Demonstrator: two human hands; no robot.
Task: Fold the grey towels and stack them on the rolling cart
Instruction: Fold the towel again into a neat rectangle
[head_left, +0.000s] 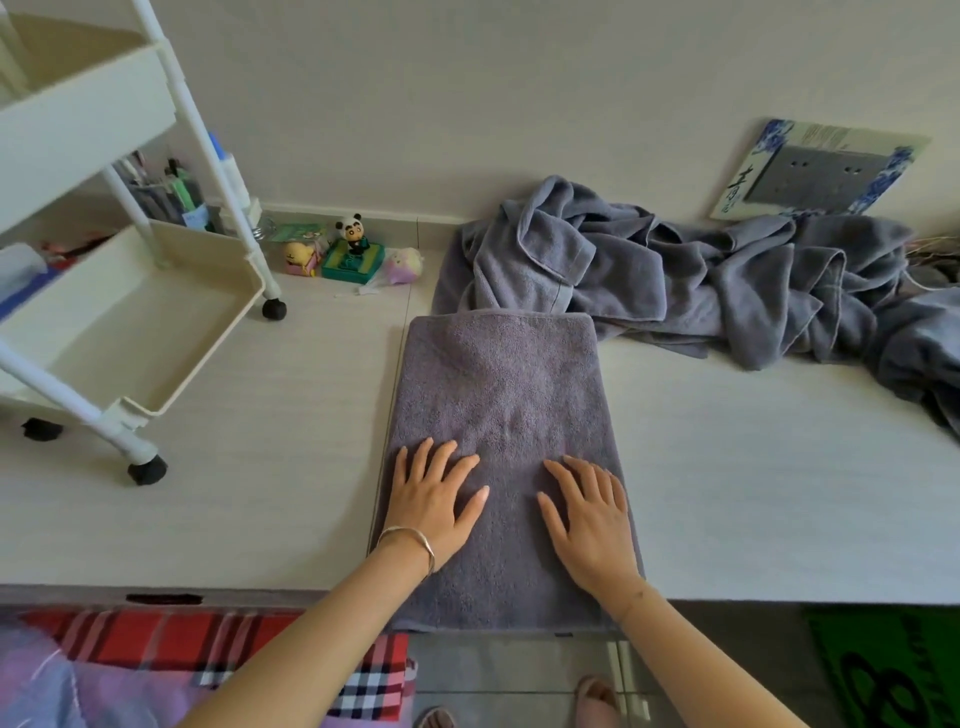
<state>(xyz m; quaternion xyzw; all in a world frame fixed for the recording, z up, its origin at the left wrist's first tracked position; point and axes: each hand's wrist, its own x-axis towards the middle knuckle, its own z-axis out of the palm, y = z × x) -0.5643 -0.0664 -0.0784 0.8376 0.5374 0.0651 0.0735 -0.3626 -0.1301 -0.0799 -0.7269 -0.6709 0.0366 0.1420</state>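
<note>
At the bottom edge two slippered feet (597, 696) stand on a grey floor. A red plaid cloth (208, 644) lies to their left and a green mat (893, 670) to their right.

Just beyond is the front edge of a pale bench (753, 467). A folded grey towel (498, 384) lies on it as a long rectangle running away from the person. Its near end hangs slightly over the bench edge.

Both hands rest on the near half of the towel, palms down, grasping nothing. The left hand (436, 499), with a thin bracelet (410, 540) at the wrist, lies flat with its fingers spread. The right hand (587, 525) lies beside it, also flat and released. A small gap of towel shows between them, with a slight crease just past the fingertips.

Further left the white cart (213, 348) stands on the bench on black castors, apart from the towel, with its lower tray facing the camera.

Beyond the towel's far end, touching it, an unfolded pile (675, 280) of grey towels sprawls to the right along the wall (467, 104).

Near the wall, between cart and pile, sit a few small toys, a panda figure (355, 234) among them. At the far right a blue-and-white picture (826, 171) leans on the wall behind the pile.
</note>
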